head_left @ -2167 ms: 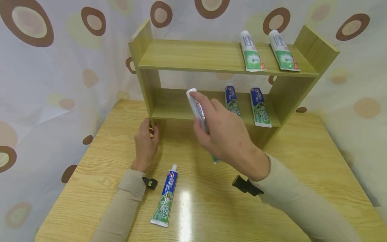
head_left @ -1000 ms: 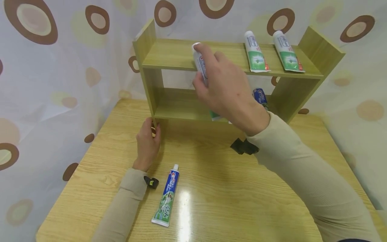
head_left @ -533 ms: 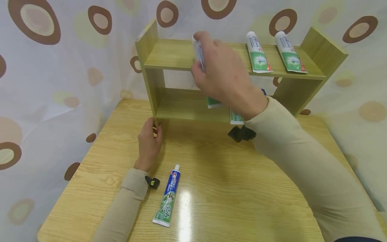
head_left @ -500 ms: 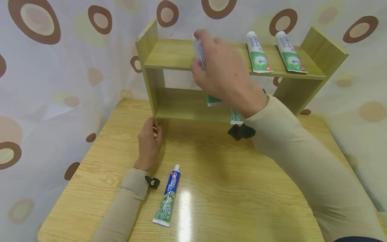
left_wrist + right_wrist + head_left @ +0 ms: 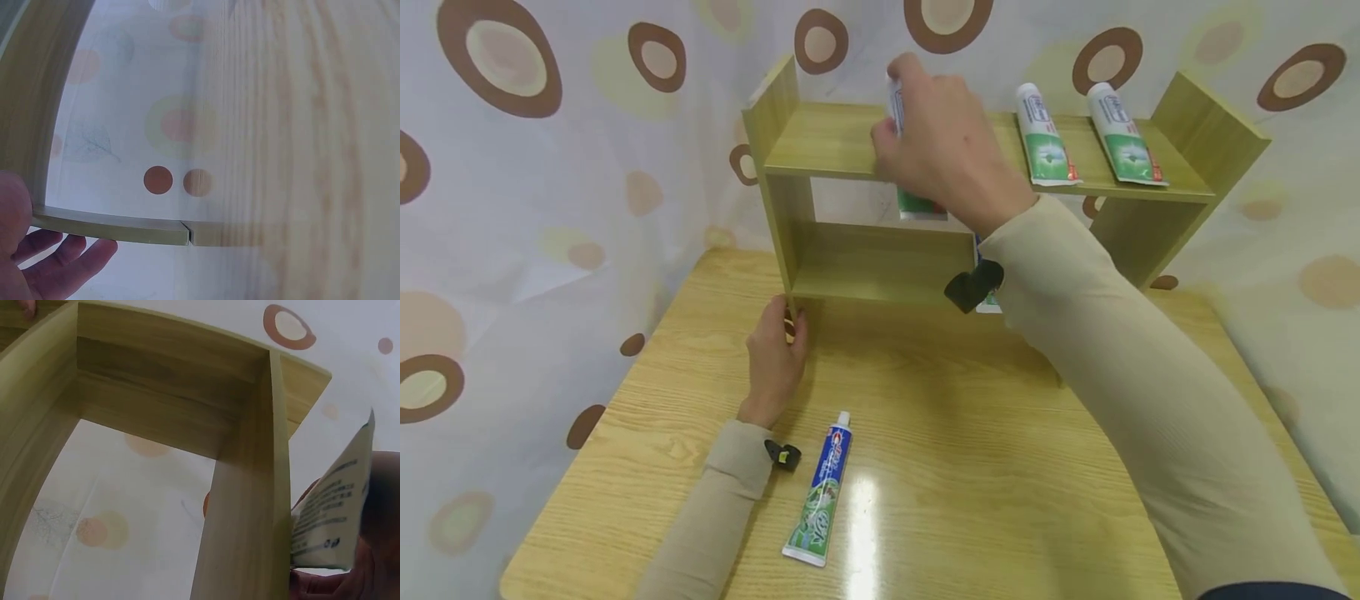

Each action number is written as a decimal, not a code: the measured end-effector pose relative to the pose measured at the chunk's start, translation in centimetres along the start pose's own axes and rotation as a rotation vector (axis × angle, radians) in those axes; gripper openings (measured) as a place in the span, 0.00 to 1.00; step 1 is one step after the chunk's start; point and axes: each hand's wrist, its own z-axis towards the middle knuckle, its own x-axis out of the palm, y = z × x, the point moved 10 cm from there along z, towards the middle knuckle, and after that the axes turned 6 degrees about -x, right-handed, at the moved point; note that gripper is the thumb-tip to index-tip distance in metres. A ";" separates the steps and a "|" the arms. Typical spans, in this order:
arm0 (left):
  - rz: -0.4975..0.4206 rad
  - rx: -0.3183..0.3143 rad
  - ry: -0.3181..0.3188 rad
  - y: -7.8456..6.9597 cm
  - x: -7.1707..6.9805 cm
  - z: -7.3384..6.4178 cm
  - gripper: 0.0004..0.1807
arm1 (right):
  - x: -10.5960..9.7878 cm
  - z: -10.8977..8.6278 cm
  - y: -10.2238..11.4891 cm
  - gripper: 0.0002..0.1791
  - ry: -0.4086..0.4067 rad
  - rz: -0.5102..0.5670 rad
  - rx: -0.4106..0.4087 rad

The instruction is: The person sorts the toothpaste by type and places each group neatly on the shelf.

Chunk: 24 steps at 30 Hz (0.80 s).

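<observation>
My right hand [image 5: 943, 142] holds a white and green toothpaste tube [image 5: 919, 207] at the upper board of a two-tier wooden shelf [image 5: 835, 137], cap end up and pointing to the back. The tube's printed crimped end [image 5: 331, 506] hangs beside the board edge in the right wrist view; its middle is covered by my fingers. Down at the shelf's left side panel, my left hand [image 5: 773, 354] grips the lower edge, thumb on one side and fingers [image 5: 81, 265] on the other.
Two white and green tubes [image 5: 1047, 142] [image 5: 1123, 137] lie on the upper board's right half. A blue and green tube [image 5: 989, 302] on the lower board is mostly hidden by my right arm. Another blue and green tube [image 5: 822, 492] lies on the wooden table [image 5: 647, 467].
My right hand has lifted the white and green tube from in front of the lower board up to the upper board. My left hand keeps its grip on the side panel.
</observation>
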 end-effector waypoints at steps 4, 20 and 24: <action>0.005 -0.005 0.007 0.0 0.0 -0.1 0.10 | 0.3 0.9 -0.7 0.36 0.023 -0.018 0.039; 0.007 -0.001 0.009 -0.1 0.0 -0.1 0.10 | 1.5 3.2 -3.0 0.31 0.168 -0.125 0.183; 0.006 0.006 0.010 -0.2 -0.1 -0.1 0.10 | 1.7 3.4 -3.2 0.33 0.192 -0.139 0.210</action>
